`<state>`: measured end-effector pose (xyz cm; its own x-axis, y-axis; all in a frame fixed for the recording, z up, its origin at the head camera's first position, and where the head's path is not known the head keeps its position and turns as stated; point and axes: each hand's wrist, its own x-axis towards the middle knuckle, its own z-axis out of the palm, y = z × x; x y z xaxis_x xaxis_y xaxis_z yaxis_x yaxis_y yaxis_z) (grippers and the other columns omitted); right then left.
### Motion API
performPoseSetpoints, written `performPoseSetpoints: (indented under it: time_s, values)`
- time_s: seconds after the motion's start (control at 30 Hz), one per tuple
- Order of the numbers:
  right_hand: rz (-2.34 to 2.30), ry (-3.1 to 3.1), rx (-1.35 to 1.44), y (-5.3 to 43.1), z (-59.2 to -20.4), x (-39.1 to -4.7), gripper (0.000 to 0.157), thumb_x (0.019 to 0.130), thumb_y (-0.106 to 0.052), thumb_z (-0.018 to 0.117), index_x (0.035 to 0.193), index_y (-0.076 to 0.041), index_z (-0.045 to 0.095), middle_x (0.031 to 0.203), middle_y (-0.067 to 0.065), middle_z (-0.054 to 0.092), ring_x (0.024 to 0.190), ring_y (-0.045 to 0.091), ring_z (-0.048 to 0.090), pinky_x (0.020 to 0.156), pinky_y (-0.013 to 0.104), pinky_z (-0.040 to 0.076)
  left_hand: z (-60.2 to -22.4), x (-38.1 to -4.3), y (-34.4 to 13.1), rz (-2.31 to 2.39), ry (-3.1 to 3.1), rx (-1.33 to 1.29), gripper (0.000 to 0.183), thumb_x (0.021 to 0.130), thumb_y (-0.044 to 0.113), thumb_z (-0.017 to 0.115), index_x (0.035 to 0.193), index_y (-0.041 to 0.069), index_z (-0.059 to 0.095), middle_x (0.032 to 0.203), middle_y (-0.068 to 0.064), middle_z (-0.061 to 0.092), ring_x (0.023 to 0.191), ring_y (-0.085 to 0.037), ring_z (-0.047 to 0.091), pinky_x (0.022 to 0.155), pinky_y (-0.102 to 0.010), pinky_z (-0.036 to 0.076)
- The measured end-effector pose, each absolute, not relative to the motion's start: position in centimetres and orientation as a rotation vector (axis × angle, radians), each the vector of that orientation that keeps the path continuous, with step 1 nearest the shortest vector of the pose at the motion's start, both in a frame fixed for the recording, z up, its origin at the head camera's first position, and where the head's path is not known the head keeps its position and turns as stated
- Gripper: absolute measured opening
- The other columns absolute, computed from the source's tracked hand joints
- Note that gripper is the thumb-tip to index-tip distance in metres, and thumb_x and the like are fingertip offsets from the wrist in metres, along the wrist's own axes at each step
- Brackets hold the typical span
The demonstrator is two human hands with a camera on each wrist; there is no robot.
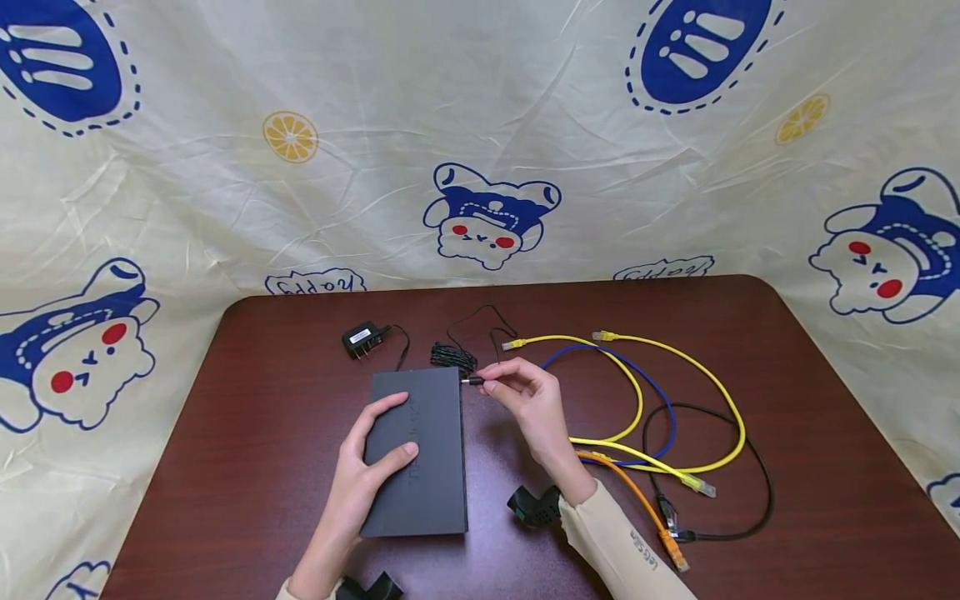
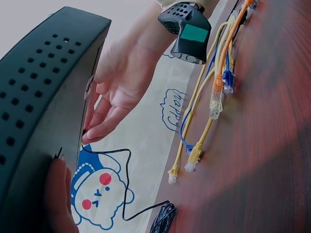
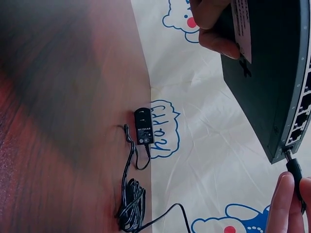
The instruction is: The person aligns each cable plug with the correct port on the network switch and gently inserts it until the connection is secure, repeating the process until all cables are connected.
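A dark grey network switch (image 1: 438, 492) is held up off the table, its row of ports (image 3: 302, 104) showing in the right wrist view. My left hand (image 1: 367, 467) grips it by the left side, thumb on the top face and other fingers underneath. At the switch's right edge, my right hand (image 1: 534, 408) pinches a black power plug (image 3: 294, 171) between thumb and fingers. The plug's metal tip meets the round socket at the end of the port row; how deep it sits I cannot tell. Its thin cord runs to a coiled bundle (image 3: 132, 206) and a black power adapter (image 1: 363, 339).
Yellow (image 1: 738, 408), blue (image 1: 671, 400), orange (image 1: 637, 492) and black (image 1: 768, 492) network cables lie looped on the right of the brown table (image 1: 247, 467). A white patterned cloth (image 1: 360, 200) hangs behind the table. Each wrist wears a black camera (image 1: 534, 506).
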<state>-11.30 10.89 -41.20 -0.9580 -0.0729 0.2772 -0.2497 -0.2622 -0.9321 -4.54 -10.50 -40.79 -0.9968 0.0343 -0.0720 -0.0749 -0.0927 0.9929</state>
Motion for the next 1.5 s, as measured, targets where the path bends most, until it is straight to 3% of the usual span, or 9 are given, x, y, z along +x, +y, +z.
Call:
performPoseSetpoints:
  time_s: [0.4,0.63,1.03,1.5]
  values:
    - [2.350,-1.849,0.419,10.86,-40.83,-11.23,0.011,0.084,0.014,0.062,0.094,0.018,0.060,0.095,0.021,0.065,0.079,0.019,0.066,0.075,0.033,0.054,-40.68,-4.51,-10.85,2.278,2.042,-0.009,0.053,0.084,0.006,0.068,0.133,0.023,0.054,0.121,-0.012,0.049,0.103,-0.031,0.049,0.079,-0.040,0.048]
    - [2.360,-1.842,0.428,10.66,-40.56,-11.12,0.013,0.083,0.013,0.062,0.094,0.019,0.060,0.094,0.011,0.066,0.078,0.018,0.066,0.075,0.033,0.054,-40.55,-4.55,-11.00,2.279,2.045,-0.003,0.053,0.084,0.006,0.067,0.133,0.023,0.053,0.120,-0.013,0.049,0.102,-0.032,0.049,0.076,-0.039,0.049]
    - [2.363,-1.833,0.434,10.50,-40.37,-11.05,0.012,0.084,0.013,0.062,0.095,0.019,0.060,0.094,0.010,0.066,0.079,0.018,0.066,0.075,0.033,0.054,-40.60,-4.62,-10.76,2.274,2.040,0.002,0.054,0.083,0.005,0.068,0.132,0.022,0.054,0.117,-0.013,0.050,0.101,-0.031,0.050,0.077,-0.038,0.048]
    - [2.341,-1.806,0.408,10.38,-40.71,-10.87,0.011,0.084,0.012,0.062,0.093,0.018,0.060,0.093,0.012,0.067,0.078,0.018,0.066,0.074,0.032,0.054,-40.37,-4.48,-10.39,2.186,2.127,0.065,0.053,0.084,0.010,0.070,0.131,0.028,0.055,0.119,-0.011,0.051,0.102,-0.032,0.050,0.079,-0.044,0.045]
